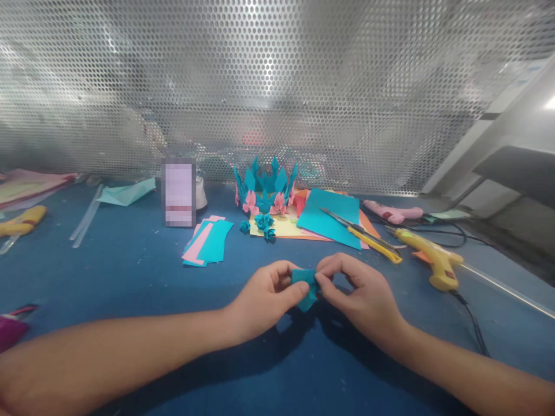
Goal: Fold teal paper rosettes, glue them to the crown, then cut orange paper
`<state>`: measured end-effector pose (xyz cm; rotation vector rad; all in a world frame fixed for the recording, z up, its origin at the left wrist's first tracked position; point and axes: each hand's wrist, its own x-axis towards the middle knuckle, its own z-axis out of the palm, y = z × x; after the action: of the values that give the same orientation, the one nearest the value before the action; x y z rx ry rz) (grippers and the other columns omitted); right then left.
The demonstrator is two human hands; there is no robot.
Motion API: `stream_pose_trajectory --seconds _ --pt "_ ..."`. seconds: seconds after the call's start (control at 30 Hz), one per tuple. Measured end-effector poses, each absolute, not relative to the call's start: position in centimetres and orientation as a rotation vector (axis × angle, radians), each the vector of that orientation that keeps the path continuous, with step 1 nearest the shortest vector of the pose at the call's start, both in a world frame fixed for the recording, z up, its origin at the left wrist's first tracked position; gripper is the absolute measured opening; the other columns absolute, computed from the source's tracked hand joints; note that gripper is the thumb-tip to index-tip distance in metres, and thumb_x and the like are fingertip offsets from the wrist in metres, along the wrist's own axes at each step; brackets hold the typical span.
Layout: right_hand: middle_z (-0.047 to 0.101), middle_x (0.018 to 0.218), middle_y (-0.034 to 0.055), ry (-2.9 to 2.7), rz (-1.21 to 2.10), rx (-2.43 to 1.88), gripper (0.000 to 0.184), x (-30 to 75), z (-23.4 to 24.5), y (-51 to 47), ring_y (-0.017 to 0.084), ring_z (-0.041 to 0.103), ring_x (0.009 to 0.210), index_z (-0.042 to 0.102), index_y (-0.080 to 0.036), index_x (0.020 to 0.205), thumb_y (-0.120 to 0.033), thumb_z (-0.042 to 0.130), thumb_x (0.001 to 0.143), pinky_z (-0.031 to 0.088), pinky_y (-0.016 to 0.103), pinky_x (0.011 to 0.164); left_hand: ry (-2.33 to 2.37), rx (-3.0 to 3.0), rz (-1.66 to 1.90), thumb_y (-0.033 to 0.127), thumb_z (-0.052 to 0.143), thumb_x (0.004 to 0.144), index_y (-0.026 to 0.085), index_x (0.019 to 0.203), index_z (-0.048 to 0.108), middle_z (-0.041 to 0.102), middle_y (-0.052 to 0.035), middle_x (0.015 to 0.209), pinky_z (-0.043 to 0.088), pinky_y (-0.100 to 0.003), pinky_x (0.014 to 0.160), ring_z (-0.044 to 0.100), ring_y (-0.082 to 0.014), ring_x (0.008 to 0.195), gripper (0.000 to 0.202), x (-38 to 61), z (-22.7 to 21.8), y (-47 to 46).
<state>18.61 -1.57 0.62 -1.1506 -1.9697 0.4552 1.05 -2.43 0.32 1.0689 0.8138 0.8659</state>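
A small piece of blue folded paper (304, 297) is held up between both hands, low over the table. My left hand (273, 297) pinches its left side, thumb across the front. At its right edge, the thumb and fingertips of my right hand (359, 289) are closed on it. Beyond the hands stands a blue paper crown (264, 193) trimmed with pink paper flowers (250, 203). Several small blue paper flowers (264, 222) lie in front of the crown. Blue and pink paper strips (217, 242) are stacked to the left of them.
Scissors (377, 242) with yellow handles lie across blue paper sheets (327, 216). To the right are a yellow glue gun (431, 257) with a cord and a pink glue gun (392, 212). A blurred-out upright object (178, 193) stands before a perforated metal panel (269, 86).
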Motion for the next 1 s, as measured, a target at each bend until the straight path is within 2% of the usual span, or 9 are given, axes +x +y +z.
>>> stream_pose_trajectory --seconds 0.13,0.37,0.53,0.7,0.87,1.0 --pt "0.063 0.069 0.0003 -1.986 0.419 -1.103 0.014 18.43 0.64 -1.77 0.014 0.06 0.064 0.053 -0.022 0.064 -0.023 0.056 0.077 0.047 0.026 0.06 0.88 1.103 0.851 0.043 0.076 0.062 0.014 0.078 0.053 0.055 0.0045 0.061 0.039 -0.022 0.057 0.05 -0.0072 0.055 0.04 1.01 0.4 -2.45" --pt "0.062 0.067 -0.0009 -1.968 0.51 -1.158 0.014 18.29 0.51 -2.0 0.013 0.058 0.062 0.054 -0.021 0.066 -0.025 0.056 0.08 0.046 0.024 0.06 0.943 1.097 0.852 0.048 0.075 0.061 0.014 0.072 0.052 0.055 0.0049 0.057 0.036 -0.02 0.052 0.048 -0.0061 0.051 0.042 0.97 0.59 -2.32" --pt "0.062 0.067 -0.0004 -1.927 0.595 -1.163 0.016 18.32 0.63 -1.8 0.013 0.058 0.062 0.055 -0.021 0.068 -0.029 0.056 0.081 0.048 0.024 0.06 0.945 1.08 0.855 0.045 0.073 0.064 0.015 0.074 0.053 0.056 0.004 0.059 0.036 -0.02 0.053 0.049 -0.007 0.052 0.038 0.91 0.43 -2.29" --pt "0.061 0.071 -0.0001 -1.935 0.694 -1.153 0.016 18.3 0.77 -1.53 0.013 0.058 0.063 0.057 -0.021 0.08 -0.036 0.061 0.077 0.049 0.023 0.058 0.985 1.074 0.899 0.039 0.068 0.072 0.015 0.078 0.055 0.055 0.0044 0.063 0.035 -0.02 0.055 0.048 -0.007 0.057 0.028 0.65 0.42 -2.17" --pt "0.058 0.066 -0.0013 -1.897 0.782 -1.179 0.017 18.13 0.79 -1.51 0.012 0.056 0.06 0.056 -0.02 0.074 -0.036 0.058 0.08 0.048 0.023 0.057 0.98 1.142 0.932 0.035 0.068 0.073 0.015 0.081 0.058 0.053 0.0049 0.065 0.034 -0.019 0.056 0.046 -0.007 0.06 0.024 0.59 0.45 -2.08" --pt "0.058 0.064 -0.0015 -1.832 0.977 -1.156 0.022 18.18 0.98 -1.56 0.012 0.056 0.059 0.056 -0.019 0.07 -0.039 0.059 0.079 0.047 0.023 0.057 0.995 1.145 0.904 0.036 0.068 0.073 0.015 0.081 0.059 0.053 0.0043 0.065 0.034 -0.02 0.057 0.046 -0.0073 0.06 0.024 0.56 0.36 -2.06"
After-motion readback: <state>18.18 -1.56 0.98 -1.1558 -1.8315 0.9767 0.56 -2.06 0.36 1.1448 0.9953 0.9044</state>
